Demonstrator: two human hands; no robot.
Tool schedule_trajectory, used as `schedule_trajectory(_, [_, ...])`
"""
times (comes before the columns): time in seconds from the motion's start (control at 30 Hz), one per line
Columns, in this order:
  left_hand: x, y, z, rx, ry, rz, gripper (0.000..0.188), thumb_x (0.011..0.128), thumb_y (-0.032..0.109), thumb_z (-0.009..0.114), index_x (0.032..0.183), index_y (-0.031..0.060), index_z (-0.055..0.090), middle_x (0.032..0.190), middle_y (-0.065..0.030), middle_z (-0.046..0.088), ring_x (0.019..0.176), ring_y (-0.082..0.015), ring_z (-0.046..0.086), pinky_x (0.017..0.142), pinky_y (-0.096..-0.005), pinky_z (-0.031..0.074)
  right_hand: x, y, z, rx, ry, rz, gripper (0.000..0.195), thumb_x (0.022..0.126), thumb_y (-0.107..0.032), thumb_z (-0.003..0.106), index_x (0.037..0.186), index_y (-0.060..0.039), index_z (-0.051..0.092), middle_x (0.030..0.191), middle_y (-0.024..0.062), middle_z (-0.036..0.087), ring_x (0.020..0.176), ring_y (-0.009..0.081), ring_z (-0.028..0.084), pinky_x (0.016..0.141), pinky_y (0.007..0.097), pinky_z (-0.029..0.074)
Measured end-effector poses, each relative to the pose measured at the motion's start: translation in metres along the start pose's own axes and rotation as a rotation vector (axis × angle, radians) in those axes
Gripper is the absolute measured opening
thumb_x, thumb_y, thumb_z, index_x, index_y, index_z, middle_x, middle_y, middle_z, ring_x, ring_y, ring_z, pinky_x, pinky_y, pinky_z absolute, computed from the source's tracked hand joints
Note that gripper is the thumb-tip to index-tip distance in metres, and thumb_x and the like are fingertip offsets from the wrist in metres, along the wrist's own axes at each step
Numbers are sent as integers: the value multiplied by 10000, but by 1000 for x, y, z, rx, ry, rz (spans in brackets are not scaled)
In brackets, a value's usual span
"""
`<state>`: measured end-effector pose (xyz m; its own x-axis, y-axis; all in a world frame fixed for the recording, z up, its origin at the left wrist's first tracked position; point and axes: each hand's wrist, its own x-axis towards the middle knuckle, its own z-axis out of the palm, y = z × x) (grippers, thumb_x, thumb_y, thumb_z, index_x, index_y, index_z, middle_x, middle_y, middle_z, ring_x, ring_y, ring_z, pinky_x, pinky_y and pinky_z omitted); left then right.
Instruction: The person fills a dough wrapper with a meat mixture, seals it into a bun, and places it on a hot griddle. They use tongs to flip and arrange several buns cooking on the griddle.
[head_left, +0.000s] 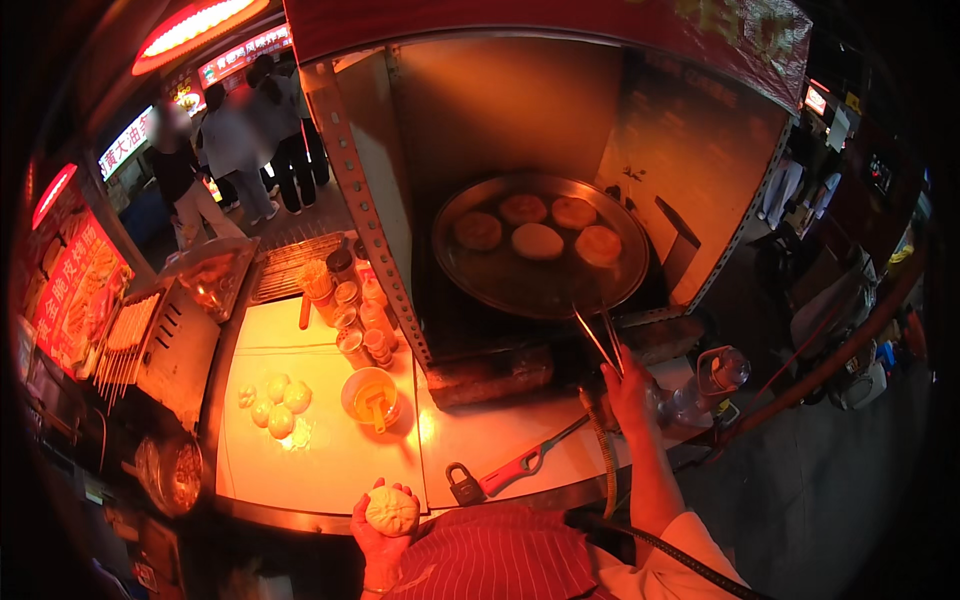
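Observation:
My left hand (377, 553) is at the front edge of the counter, cupped under a round stuffed dough bun (392, 511) with its pleated side up. In my right hand (631, 391) is a pair of metal tongs (594, 339), whose tips reach the near rim of a large round pan (491, 286). Several flat round cakes lie in the pan; a pale one (537, 241) is at the middle and a browned one (598, 246) at the right. Several smooth dough balls (280, 421) sit on the white worktop (247, 465), beside a bowl (369, 390) with a brush (376, 411) in it.
Metal panels (517, 105) screen the pan. A padlock (465, 484), a red long-necked lighter (516, 471) and a hose (600, 442) lie in front. At right is a plastic bottle (697, 394). Seasoning jars (350, 343) and a skewer grill (300, 262) stand left; people (232, 142) are beyond.

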<state>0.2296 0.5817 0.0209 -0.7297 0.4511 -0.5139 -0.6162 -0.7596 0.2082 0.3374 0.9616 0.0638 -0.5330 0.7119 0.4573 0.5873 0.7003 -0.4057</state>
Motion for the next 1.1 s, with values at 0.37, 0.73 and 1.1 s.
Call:
schedule_trajectory(0.37, [0,0,2,0,10,-13,354,794,280,530,1080,71,535,973,-151,574,913,-311,553,857,-454,429,1,2,1,-9,4,-17,459,819,-320,564,1180,-48,477,857,209,591,756,374,591,640,417,487])
schedule_trajectory(0.73, [-1,-1,0,-3,21,0,356,794,280,524,1084,73,529,982,-151,571,919,-312,549,856,-458,426,2,-1,-3,-24,-31,16,447,817,-326,564,1161,-47,500,853,202,596,767,353,598,643,406,490])
schedule_trajectory(1.1, [-3,-1,-2,-9,2,13,379,799,278,516,1119,75,511,995,-153,566,939,-315,539,864,-461,423,2,-5,-6,6,-34,18,442,831,-322,550,1168,-40,494,868,213,593,780,365,594,645,409,484])
